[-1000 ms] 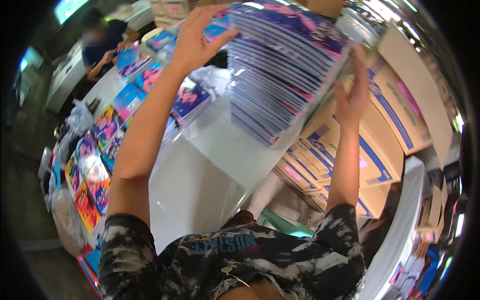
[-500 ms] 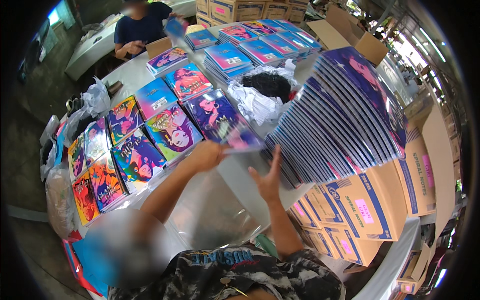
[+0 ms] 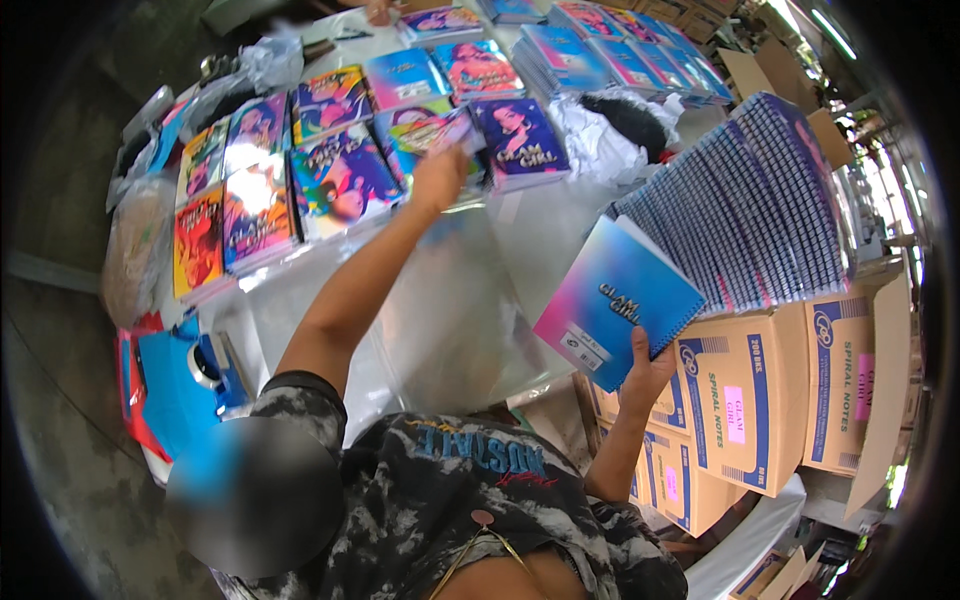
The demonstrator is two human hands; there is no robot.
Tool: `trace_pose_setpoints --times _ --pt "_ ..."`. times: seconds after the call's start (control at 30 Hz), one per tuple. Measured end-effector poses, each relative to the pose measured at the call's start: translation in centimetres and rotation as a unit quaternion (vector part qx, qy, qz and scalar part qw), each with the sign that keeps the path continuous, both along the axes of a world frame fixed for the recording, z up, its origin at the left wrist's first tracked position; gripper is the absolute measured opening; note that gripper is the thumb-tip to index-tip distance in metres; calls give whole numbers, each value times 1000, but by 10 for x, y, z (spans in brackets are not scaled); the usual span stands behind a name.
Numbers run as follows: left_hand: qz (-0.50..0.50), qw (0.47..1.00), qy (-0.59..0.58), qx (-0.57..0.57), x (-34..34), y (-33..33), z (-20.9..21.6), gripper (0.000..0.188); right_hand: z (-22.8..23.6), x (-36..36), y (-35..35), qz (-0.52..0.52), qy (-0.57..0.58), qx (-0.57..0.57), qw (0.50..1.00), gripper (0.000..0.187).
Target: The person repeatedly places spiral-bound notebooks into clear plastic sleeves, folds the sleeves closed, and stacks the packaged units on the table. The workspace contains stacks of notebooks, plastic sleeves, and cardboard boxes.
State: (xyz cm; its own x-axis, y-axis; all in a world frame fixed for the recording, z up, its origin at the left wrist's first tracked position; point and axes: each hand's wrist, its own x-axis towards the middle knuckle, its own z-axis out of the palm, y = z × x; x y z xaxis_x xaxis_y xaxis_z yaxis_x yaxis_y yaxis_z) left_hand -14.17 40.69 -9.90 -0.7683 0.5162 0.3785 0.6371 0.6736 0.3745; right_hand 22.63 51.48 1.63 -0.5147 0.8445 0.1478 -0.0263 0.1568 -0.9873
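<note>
In my right hand (image 3: pixel 650 372) is a blue and pink spiral notebook (image 3: pixel 622 300), back cover up, thumb on the cover near its coil edge. My left hand (image 3: pixel 442 178) is closed on a blurred notebook (image 3: pixel 455 130) over the middle of the front row of stacks. Beside it lies a stack with a purple cover (image 3: pixel 515 138), and to its left one with a dark blue cover (image 3: pixel 345 180). At my right, a long leaning row of spiral notebooks (image 3: pixel 740 210) stands coil edges toward me.
Cartons (image 3: pixel 745 400) are piled at the right below the leaning row. Crumpled white paper with a black bundle (image 3: pixel 625 125) lies behind. More notebook stacks (image 3: pixel 565 55) fill the far side. Clear plastic sheeting (image 3: pixel 440 310) covers the near table. A tape dispenser (image 3: pixel 208 362) sits at left.
My right hand, empty before, now holds a blue notebook taken up near the leaning row. My left hand has moved from the purple stack to the stack left of it. The view has shifted.
</note>
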Motion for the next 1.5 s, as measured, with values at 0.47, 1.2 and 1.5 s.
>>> trace_pose_setpoints --times 0.47,1.2,1.5 --pt "-108 979 -119 124 63 -290 -11 35 -176 -167 -136 359 -155 -462 796 36" --pt "140 981 114 72 94 -310 55 23 -94 -377 -149 271 -417 363 788 92" --pt "214 869 109 433 170 -322 138 30 -39 -239 -162 414 -25 -198 888 28"
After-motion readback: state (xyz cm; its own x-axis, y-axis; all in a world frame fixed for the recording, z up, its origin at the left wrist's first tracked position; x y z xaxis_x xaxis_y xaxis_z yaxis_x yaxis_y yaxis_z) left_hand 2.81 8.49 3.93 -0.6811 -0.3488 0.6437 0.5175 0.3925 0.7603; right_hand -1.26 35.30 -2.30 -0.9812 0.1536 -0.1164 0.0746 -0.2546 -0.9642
